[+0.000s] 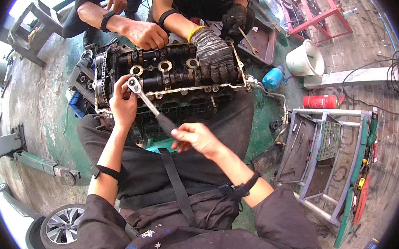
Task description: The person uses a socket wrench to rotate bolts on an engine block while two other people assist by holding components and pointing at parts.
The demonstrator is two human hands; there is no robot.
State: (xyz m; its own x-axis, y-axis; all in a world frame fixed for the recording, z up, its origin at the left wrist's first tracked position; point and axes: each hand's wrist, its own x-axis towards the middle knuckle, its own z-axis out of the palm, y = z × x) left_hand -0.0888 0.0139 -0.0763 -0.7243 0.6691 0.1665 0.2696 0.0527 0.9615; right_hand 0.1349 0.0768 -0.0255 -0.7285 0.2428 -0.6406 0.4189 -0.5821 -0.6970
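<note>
- the left hand [123, 104] gripped the ratchet wrench [149, 107] at its head, on the engine cylinder head [168, 73].
- the right hand [196, 138] clasped the wrench's black handle, nearer the body.
- beyond them, co-workers' hands, one with a grey glove [213, 54], rested on the cylinder head.

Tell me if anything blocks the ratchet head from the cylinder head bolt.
Nothing visible does. The left hand steadies the ratchet head on the cylinder head, and the right hand holds its handle. The co-workers' hands rest farther along, clear of it.
</note>
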